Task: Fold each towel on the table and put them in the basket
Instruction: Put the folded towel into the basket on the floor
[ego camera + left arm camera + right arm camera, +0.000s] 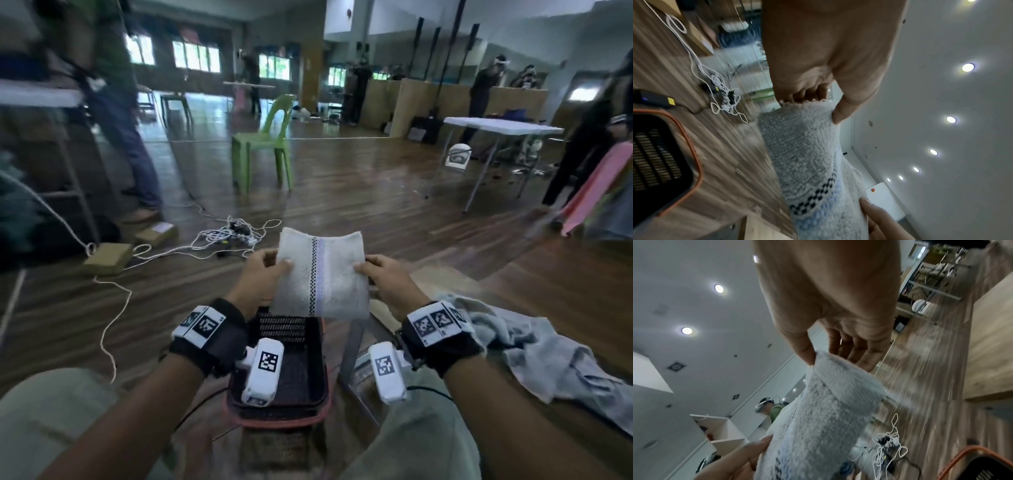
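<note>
We hold the folded towel [322, 274] in the air between our two hands, just above the far end of the basket [318, 387]. It is a small white rectangle with a checked and pale-blue band running down its middle, and we keep it stretched flat so the fold does not fall open on the way down.

Our left hand [262, 274] makes one grip on the towel's left edge: the left wrist view shows the thumb [840, 113] pressed on top and the fingers curled beneath the hem, a pinch closed on the cloth. Our right hand [383, 277] makes the other grip on the right edge; the right wrist view shows its thumb [807, 353] on the hem with straighter fingers backing the cloth from behind. Two grips on opposite sides keep the layers together and the piece level.

The basket sits directly below and slightly toward us from both grips, dark mesh with an orange rim, so we judge that lowering the towel in is the step in hand.

To the right of the right grip, a grey towel [534, 349] lies crumpled on the tabletop [582, 287], still unfolded, and we judge it is next. Beyond the grips, white cables [226, 236] lie tangled on the wooden floor.
</note>
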Demonstrator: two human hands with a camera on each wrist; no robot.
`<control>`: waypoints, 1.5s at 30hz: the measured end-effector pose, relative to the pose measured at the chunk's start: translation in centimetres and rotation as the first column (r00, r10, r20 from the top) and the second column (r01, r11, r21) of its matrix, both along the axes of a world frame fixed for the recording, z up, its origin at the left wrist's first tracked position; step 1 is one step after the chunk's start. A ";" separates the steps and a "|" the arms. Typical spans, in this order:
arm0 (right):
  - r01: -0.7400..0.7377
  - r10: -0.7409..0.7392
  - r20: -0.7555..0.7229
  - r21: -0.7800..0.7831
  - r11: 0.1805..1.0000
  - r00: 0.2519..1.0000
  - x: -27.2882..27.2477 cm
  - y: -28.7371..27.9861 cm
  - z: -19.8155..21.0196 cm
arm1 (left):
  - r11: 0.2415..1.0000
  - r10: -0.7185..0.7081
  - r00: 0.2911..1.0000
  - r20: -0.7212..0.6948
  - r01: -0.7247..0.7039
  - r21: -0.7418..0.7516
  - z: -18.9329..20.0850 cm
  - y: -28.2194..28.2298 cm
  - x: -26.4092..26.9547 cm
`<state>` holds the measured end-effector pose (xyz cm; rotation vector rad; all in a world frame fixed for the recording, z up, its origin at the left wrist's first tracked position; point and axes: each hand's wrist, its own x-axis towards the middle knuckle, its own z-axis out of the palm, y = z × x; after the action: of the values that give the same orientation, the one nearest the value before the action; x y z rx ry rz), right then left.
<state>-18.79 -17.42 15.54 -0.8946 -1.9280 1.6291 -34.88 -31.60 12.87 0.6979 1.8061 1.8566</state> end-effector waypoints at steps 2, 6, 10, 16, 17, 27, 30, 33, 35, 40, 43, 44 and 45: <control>-0.037 0.037 0.019 -0.010 0.999 0.999 -2.5 -0.3 -0.8 | 0.999 0.041 0.999 -0.004 -0.041 -0.018 -0.7 -1.0 -1.6; -0.075 0.078 0.054 -0.059 0.995 0.995 -6.6 -0.2 -2.7 | 0.997 0.079 0.995 0.055 -0.078 -0.024 -2.4 -1.4 -4.7; -0.058 0.077 0.138 -0.132 0.990 0.988 -10.5 1.2 -6.8 | 0.985 0.131 0.986 0.101 -0.117 -0.129 -6.3 -0.1 -7.8; -0.011 0.097 0.353 -0.239 0.971 0.931 -15.6 3.7 -17.3 | 0.886 0.198 0.973 0.116 -0.127 -0.446 -17.0 3.8 -12.3; 0.004 0.094 0.404 -0.236 0.972 0.910 -16.5 4.2 -19.5 | 0.864 0.196 0.973 0.125 -0.111 -0.492 -19.0 4.4 -12.9; 0.042 0.162 0.727 -0.254 0.966 0.667 -23.4 9.1 -37.7 | 0.628 0.201 0.958 0.204 0.034 -0.778 -38.3 9.8 -17.3; 0.084 0.155 0.764 -0.264 0.961 0.626 -24.7 10.2 -41.8 | 0.616 0.252 0.943 0.219 0.018 -0.788 -42.1 11.5 -18.1; 0.108 0.165 0.774 -0.288 0.951 0.611 -25.7 11.4 -44.9 | 0.622 0.288 0.935 0.208 -0.018 -0.783 -44.6 12.9 -18.9; 0.124 0.164 0.785 -0.292 0.948 0.598 -26.4 11.9 -46.6 | 0.627 0.292 0.936 0.195 -0.033 -0.778 -46.1 13.8 -19.4; 0.160 0.115 0.784 -0.264 0.951 0.610 -27.7 12.6 -48.9 | 0.630 0.282 0.943 0.178 -0.041 -0.776 -48.9 14.6 -20.2; 0.198 0.041 0.765 -0.218 0.956 0.643 -28.0 12.6 -50.0 | 0.614 0.275 0.947 0.165 -0.041 -0.788 -49.6 14.8 -20.5; 0.230 0.009 0.753 -0.213 0.950 0.658 -28.1 12.6 -50.4 | 0.611 0.274 0.948 0.164 -0.040 -0.790 -49.8 14.9 -20.5; 0.260 -0.018 0.741 -0.214 0.942 0.672 -28.1 12.6 -50.7 | 0.614 0.275 0.947 0.163 -0.042 -0.789 -49.9 15.1 -20.6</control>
<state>-46.93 -4.82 -35.13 -2.0393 -2.0069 1.6299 -55.51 -16.52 -37.04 -0.0591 2.2496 0.9656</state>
